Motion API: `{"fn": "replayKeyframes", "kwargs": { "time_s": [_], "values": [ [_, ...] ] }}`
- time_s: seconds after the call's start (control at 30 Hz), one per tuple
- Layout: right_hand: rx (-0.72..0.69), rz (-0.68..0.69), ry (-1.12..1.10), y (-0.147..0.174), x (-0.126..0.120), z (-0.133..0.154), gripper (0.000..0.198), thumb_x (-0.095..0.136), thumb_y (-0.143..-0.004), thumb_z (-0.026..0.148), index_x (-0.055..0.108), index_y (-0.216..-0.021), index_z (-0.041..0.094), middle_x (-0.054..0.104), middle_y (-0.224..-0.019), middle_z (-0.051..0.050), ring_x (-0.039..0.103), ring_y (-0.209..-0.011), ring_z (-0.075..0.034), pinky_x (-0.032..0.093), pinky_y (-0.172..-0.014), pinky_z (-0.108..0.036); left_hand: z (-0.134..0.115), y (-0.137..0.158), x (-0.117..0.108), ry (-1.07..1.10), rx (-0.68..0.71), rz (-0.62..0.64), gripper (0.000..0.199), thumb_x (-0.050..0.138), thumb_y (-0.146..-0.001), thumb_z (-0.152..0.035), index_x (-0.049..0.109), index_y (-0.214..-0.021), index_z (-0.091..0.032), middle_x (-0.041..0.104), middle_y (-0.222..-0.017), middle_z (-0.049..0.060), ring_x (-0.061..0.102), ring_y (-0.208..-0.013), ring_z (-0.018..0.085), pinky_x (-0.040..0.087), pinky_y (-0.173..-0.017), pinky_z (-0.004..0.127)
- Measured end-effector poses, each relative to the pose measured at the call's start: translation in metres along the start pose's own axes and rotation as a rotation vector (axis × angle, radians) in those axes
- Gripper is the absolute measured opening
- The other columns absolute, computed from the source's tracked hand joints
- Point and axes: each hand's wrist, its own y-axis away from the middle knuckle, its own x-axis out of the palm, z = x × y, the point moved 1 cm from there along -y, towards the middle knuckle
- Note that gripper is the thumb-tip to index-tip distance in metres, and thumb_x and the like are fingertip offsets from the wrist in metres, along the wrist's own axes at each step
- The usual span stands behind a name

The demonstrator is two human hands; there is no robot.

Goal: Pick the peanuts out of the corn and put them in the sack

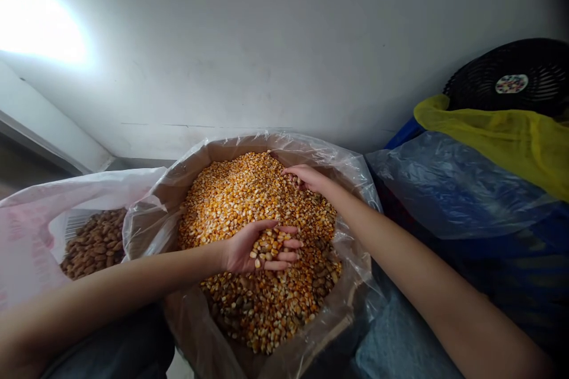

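Yellow-orange corn kernels (240, 189) fill a wide sack with a clear plastic liner (367, 189). My left hand (242, 249) lies palm up over the corn, fingers spread, with a small heap of loose kernels (269, 244) resting in the palm. Toward the far right of the corn, my right hand (309, 177) has its fingers curled down at the surface. Small brownish pieces show by its fingertips, too small to name. Darker brown pieces (324, 272) lie among the kernels at the right and front of the sack.
At the left stands a white-and-pink bag (26, 231) with brown nut-like pieces (95, 243). A pale wall (267, 59) rises behind the sack. On the right are a clear plastic sheet (444, 183), yellow mesh cloth (502, 136) and a black fan (498, 65).
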Motion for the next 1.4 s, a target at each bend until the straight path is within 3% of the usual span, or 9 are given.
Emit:
{"fn": "replayKeyframes", "kwargs": {
  "time_s": [0.27,0.43,0.57,0.63,0.8,0.9,1.03,1.23,1.4],
  "values": [
    [0.003,-0.011,0.025,0.004,0.003,0.003,0.014,0.058,-0.066,0.028,0.056,-0.072,0.015,0.048,-0.051,0.004,0.040,-0.040,-0.005,0.031,-0.036,-0.017,-0.028,0.008,0.017,-0.545,0.363,-0.095,0.051,0.008,-0.087,-0.040,0.021,-0.132,-0.020,0.034,-0.133,0.006,0.043,-0.112,0.019,0.039,-0.088,0.039],
    [0.041,-0.005,0.039,0.003,0.003,0.001,0.012,0.057,-0.068,0.026,0.057,-0.073,0.016,0.045,-0.050,0.005,0.040,-0.039,-0.005,0.033,-0.037,-0.018,-0.067,0.030,0.003,-1.444,0.788,-0.538,0.044,0.024,-0.085,-0.041,0.038,-0.123,-0.023,0.036,-0.132,0.003,0.029,-0.122,0.018,0.026,-0.099,0.039],
    [0.044,0.002,0.031,0.002,0.002,-0.001,0.014,0.058,-0.067,0.027,0.058,-0.075,0.016,0.046,-0.053,0.005,0.040,-0.039,-0.005,0.033,-0.036,-0.018,-0.067,0.045,0.002,-1.815,1.150,-0.843,0.039,0.035,-0.083,-0.034,0.042,-0.117,-0.017,0.046,-0.122,0.008,0.033,-0.118,0.019,0.024,-0.100,0.040],
    [0.027,0.013,0.027,0.001,0.002,-0.003,0.014,0.057,-0.067,0.027,0.058,-0.075,0.016,0.046,-0.053,0.005,0.040,-0.039,-0.005,0.032,-0.036,-0.017,-0.044,0.042,0.002,-2.058,1.157,-0.517,0.033,0.038,-0.082,-0.030,0.048,-0.111,-0.019,0.053,-0.113,0.007,0.039,-0.112,0.018,0.028,-0.097,0.038],
    [0.017,0.007,0.039,0.001,0.002,-0.003,0.012,0.057,-0.068,0.025,0.058,-0.075,0.015,0.046,-0.051,0.004,0.040,-0.039,-0.005,0.033,-0.036,-0.017,0.056,0.015,-0.029,-2.359,0.916,0.975,0.020,0.043,-0.078,-0.022,0.060,-0.069,-0.027,0.062,-0.091,-0.001,0.048,-0.100,0.011,0.035,-0.090,0.025],
    [0.029,0.006,0.041,0.002,0.002,-0.001,0.013,0.056,-0.069,0.025,0.058,-0.076,0.015,0.045,-0.048,0.004,0.040,-0.037,-0.005,0.034,-0.036,-0.017,0.085,0.003,-0.053,-2.275,1.034,1.094,0.017,0.050,-0.072,-0.024,0.059,-0.058,-0.029,0.062,-0.089,-0.004,0.048,-0.101,0.014,0.037,-0.088,0.031],
    [0.028,0.030,0.023,0.005,0.002,0.002,0.013,0.055,-0.070,0.024,0.058,-0.078,0.014,0.044,-0.045,0.005,0.039,-0.036,-0.005,0.032,-0.035,-0.017,0.076,0.000,-0.063,-2.236,1.085,0.927,0.020,0.051,-0.072,-0.022,0.059,-0.056,-0.029,0.063,-0.089,-0.006,0.045,-0.105,0.013,0.036,-0.088,0.032],
    [0.014,0.027,0.007,0.007,-0.001,0.002,0.016,0.056,-0.069,0.023,0.059,-0.082,0.014,0.043,-0.045,0.005,0.041,-0.038,-0.006,0.035,-0.036,-0.017,0.020,0.003,-0.047,-2.304,0.823,0.557,0.020,0.050,-0.075,-0.016,0.063,-0.080,-0.031,0.061,-0.101,-0.003,0.043,-0.109,0.012,0.031,-0.096,0.030],
    [0.009,0.005,0.018,0.008,-0.001,0.003,0.018,0.058,-0.068,0.025,0.059,-0.082,0.014,0.044,-0.049,0.004,0.040,-0.039,-0.005,0.034,-0.036,-0.017,-0.035,0.011,-0.029,-2.509,0.840,0.032,0.027,0.041,-0.082,-0.021,0.055,-0.104,-0.028,0.050,-0.120,0.000,0.029,-0.121,0.020,0.016,-0.100,0.046]
  ]
}}
